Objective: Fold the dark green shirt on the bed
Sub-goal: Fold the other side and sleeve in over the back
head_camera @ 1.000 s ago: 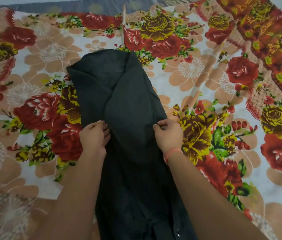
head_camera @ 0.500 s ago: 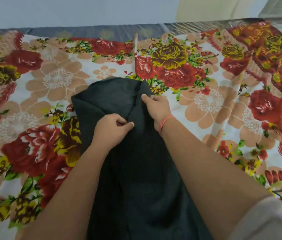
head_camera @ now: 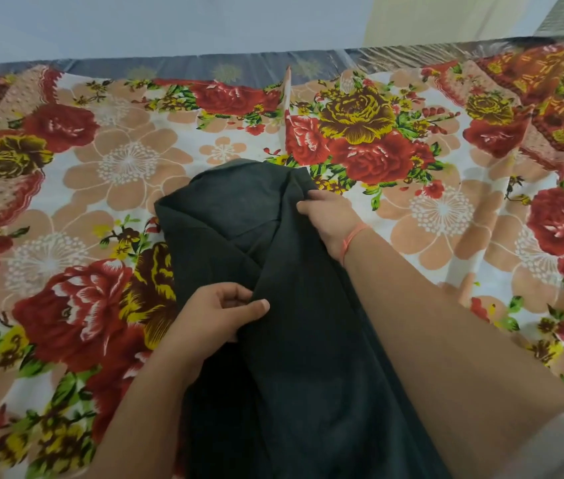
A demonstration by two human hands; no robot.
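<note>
Dark green fabric runs up the middle of the bed: the shirt (head_camera: 273,340) lies lengthwise on the floral bedsheet (head_camera: 128,160), with its far end bunched into overlapping folds and its near end running out of the bottom of the shot. The left hand (head_camera: 218,312) sits near the shirt's left side, fingers (head_camera: 256,305) pinched shut on a ridge of the cloth around the middle. The right hand (head_camera: 329,219) is farther up, by the shirt's far right edge, its fingers curled onto that edge and gripping it. There's a thin orange band (head_camera: 353,236) on the right wrist. A pale wall (head_camera: 169,22) is behind the bed, beyond a strip of grey mattress edge (head_camera: 204,65).
</note>
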